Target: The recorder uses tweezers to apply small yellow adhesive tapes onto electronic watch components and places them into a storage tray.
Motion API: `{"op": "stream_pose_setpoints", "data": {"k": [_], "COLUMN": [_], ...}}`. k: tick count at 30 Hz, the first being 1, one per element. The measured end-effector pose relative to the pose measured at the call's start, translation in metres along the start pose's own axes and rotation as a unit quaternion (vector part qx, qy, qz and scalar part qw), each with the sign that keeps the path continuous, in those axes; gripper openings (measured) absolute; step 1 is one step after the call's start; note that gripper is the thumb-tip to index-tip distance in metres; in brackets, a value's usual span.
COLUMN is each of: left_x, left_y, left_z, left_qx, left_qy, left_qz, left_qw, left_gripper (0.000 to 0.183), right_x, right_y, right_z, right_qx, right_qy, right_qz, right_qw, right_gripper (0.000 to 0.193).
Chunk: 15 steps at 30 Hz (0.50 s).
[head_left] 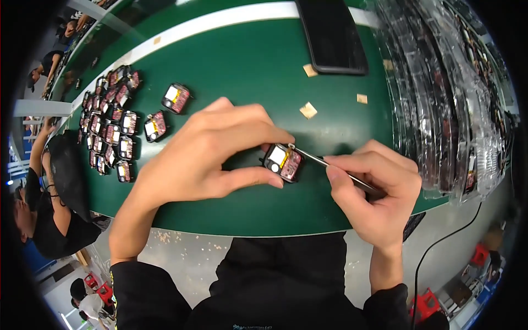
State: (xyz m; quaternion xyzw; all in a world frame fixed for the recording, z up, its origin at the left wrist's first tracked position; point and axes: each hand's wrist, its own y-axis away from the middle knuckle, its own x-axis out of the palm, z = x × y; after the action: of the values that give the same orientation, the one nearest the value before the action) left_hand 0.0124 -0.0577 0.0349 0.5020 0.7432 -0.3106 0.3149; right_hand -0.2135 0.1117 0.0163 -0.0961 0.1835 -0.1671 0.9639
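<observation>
Hands work at a green table. Left hand pinches one small module between thumb and forefinger, just above the table. Right hand grips tweezers, tip touching the module. Two loose modules lie beside a cluster of roughly twenty. One phone, three paper scraps, stacked clear trays.

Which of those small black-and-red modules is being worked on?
The small black-and-red module pinched in the left hand, alone at the table's near edge; the others lie untouched farther left.
</observation>
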Motion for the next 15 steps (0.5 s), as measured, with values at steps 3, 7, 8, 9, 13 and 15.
{"op": "stream_pose_setpoints", "data": {"k": [3,7,8,9,13,15], "left_x": [0.0009,0.0039,0.0042,0.0041,0.0012,0.0027], "left_y": [-0.0023,-0.0035,-0.0028,-0.0022,-0.0023,-0.0019], "left_z": [0.0007,0.0033,0.0037,0.0041,0.0013,0.0036], "left_qx": [-0.008,-0.006,-0.007,-0.009,-0.014,-0.007], "left_qy": [0.019,0.018,0.02,0.021,0.009,0.006], "left_qz": [-0.002,-0.006,-0.005,-0.004,0.002,-0.006], "left_qw": [1.0,1.0,1.0,1.0,1.0,1.0], "left_gripper": [0.06,0.06,0.06,0.06,0.061,0.061], "right_x": [0.0026,0.0069,0.0078,0.0084,0.0078,0.007], "right_y": [-0.0032,-0.0044,-0.004,-0.0042,-0.0037,-0.0031], "right_z": [-0.0018,-0.0064,-0.0057,-0.0041,-0.0026,-0.0027], "right_qx": [-0.011,-0.052,-0.049,-0.038,-0.032,-0.037], "right_qy": [0.029,0.04,0.04,0.046,0.058,0.064], "right_qz": [0.021,0.011,0.012,0.016,0.02,0.013], "right_qw": [0.999,0.998,0.998,0.998,0.998,0.997], "right_gripper": [0.015,0.015,0.015,0.015,0.016,0.017]}}
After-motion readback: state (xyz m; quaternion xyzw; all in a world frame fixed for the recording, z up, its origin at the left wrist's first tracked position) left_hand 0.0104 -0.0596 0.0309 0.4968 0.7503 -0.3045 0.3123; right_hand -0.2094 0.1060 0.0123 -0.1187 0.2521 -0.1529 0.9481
